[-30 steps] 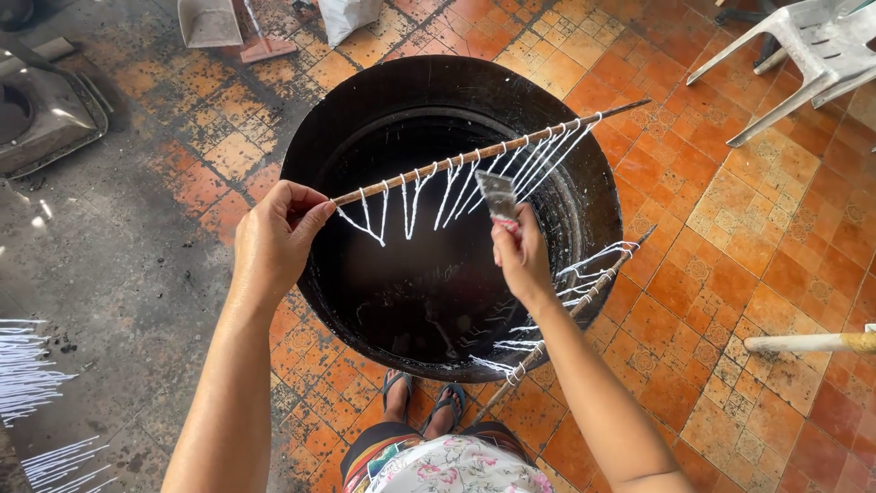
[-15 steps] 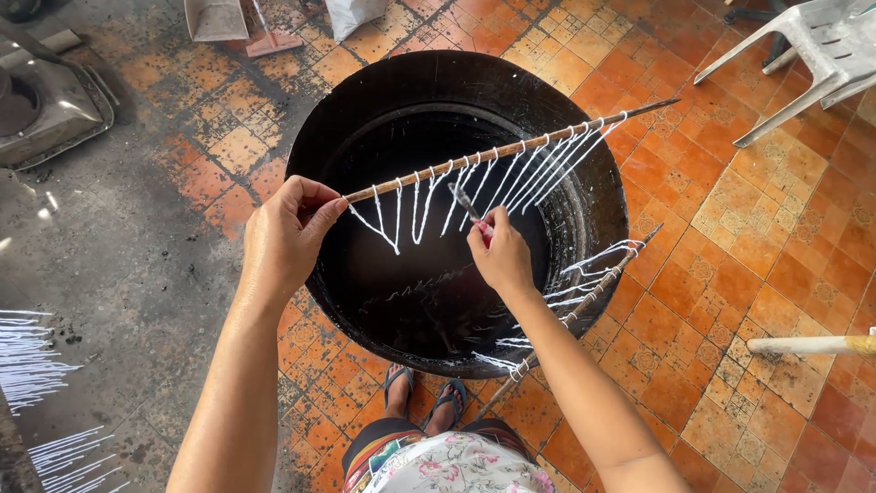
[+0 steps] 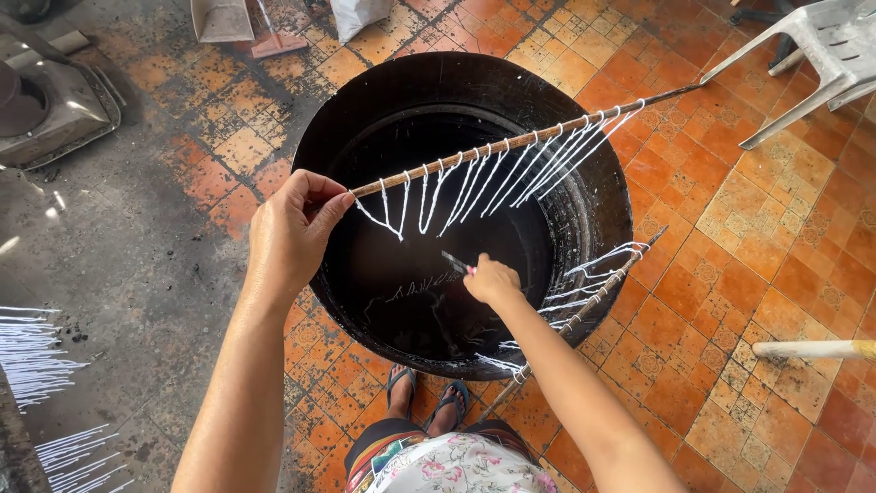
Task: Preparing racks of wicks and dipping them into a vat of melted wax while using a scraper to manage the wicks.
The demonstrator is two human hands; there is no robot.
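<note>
Fingers (image 3: 321, 203) round stick (image 3: 511, 141), over pot (image 3: 365, 110)

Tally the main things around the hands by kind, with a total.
Sticks strung with white strands: 2, one held, one resting on the rim
Black vats: 1
Scraper tools: 1
Total: 4

Left hand (image 3: 290, 233) holds stick (image 3: 511, 143) (white strands hanging) over black pot (image 3: 365, 100).

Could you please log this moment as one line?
left hand: grips stick of white strands | right hand: holds scraper | under both: black pot
</note>
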